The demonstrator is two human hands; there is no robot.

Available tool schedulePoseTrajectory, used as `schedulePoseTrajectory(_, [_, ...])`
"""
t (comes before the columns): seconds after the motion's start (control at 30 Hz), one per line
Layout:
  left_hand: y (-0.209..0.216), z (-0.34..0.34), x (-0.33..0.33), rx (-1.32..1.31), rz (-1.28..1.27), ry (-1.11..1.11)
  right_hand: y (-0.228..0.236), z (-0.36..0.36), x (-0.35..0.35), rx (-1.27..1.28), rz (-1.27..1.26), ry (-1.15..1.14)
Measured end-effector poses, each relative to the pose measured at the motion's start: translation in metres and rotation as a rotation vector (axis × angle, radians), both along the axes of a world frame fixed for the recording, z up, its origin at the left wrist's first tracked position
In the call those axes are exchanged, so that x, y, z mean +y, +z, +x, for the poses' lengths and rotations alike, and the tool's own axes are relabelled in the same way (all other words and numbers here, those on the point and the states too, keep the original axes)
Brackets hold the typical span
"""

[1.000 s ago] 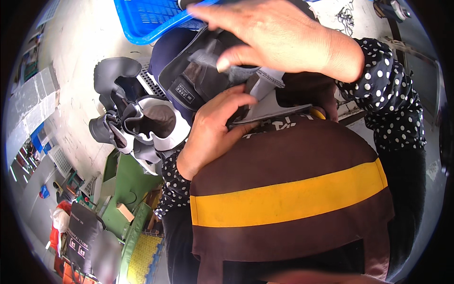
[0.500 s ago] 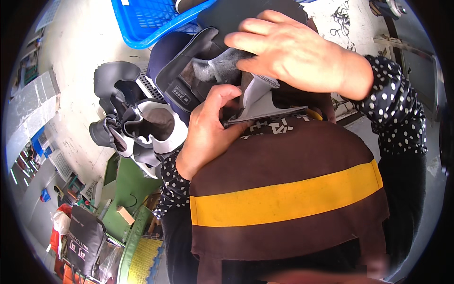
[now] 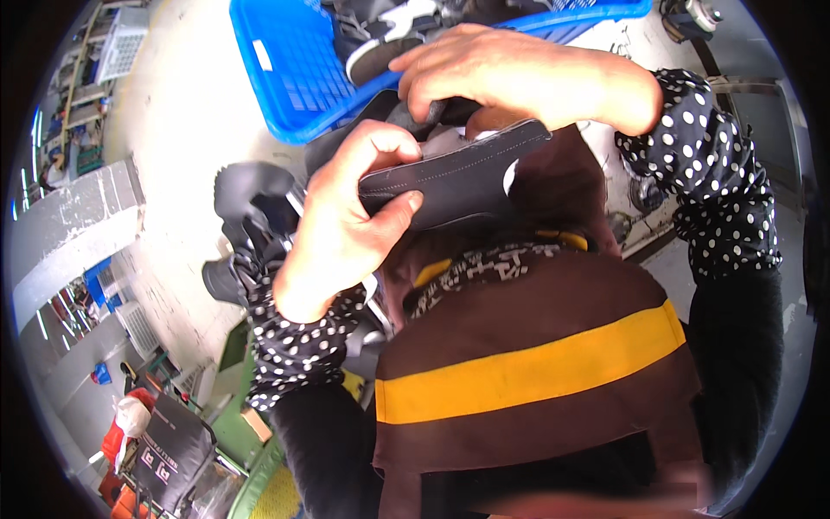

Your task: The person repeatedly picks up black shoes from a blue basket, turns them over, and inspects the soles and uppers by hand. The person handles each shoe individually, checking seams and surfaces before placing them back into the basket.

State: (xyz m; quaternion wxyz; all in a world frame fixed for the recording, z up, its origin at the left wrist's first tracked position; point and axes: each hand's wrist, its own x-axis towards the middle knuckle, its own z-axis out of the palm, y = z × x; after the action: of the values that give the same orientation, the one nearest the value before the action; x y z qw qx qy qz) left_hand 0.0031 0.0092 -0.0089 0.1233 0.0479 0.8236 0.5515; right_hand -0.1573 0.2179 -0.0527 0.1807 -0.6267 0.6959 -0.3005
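A black shoe upper (image 3: 454,186) with a stitched edge and a pale lining is held above my lap. My left hand (image 3: 341,216) grips its left end, thumb on the black outer face and fingers bent over the top edge. My right hand (image 3: 510,78) is at its far side, fingers curled down into the dark and grey inner part; the fingertips are partly hidden. Below it spreads the brown apron (image 3: 553,294) with a yellow band. More dark shoe uppers (image 3: 251,199) are stacked to the left of my left hand.
Beyond my hands stands a blue plastic basket (image 3: 272,91) holding several dark and white shoe pieces (image 3: 380,56). At the lower left are a green bench (image 3: 232,346) and a black chair back (image 3: 173,450). Metal framing (image 3: 752,86) stands at the right.
The shoe upper has turned so its black outer face shows instead of its grey inside. My left hand has moved left and up with it. The view has shifted, revealing more of the basket.
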Motion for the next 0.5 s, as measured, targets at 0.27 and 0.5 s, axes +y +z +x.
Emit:
schedulePoseTrajectory(0.27, [0.015, -0.083, 0.005, 0.401, -0.225, -0.480, 0.046, 0.021, 0.057, 0.593, -0.149, -0.347])
schedulePoseTrajectory(0.5, [-0.031, -0.089, 0.006, 0.202, -0.174, -0.472, 0.001, 0.019, 0.058, 0.311, -0.101, -0.316])
